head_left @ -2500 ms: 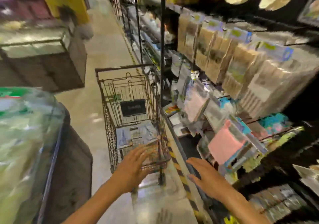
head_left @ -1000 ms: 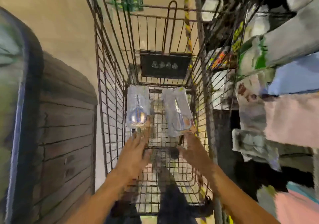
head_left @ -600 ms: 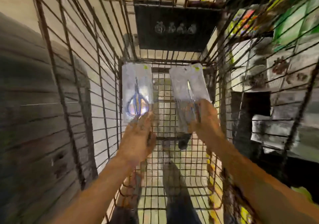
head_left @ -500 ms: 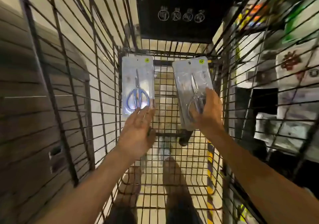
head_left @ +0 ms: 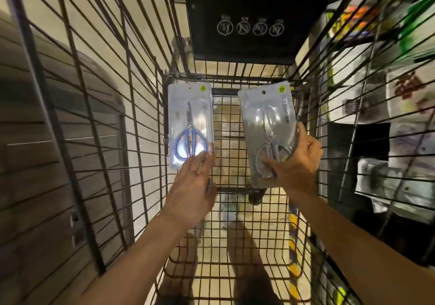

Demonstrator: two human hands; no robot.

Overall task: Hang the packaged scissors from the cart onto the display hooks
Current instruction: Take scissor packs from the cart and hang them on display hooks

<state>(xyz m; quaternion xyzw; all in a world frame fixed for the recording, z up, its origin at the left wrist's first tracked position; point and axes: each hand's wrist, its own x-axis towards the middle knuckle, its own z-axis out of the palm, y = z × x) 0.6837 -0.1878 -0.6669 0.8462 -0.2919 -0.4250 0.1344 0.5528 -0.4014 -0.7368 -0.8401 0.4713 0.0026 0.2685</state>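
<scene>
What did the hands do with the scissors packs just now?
The right hand closed around the grey scissors pack and tilted it up off the cart floor. The left hand slid forward until its fingertips touched the blue scissors pack, which stayed flat in the same spot.

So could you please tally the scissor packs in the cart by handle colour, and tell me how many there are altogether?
Blue-handled scissors pack, flat on the cart floor, fingertips of the left hand on its lower edge: 1
Silver-handled scissors pack, gripped by the right hand: 1
Total: 2
</scene>
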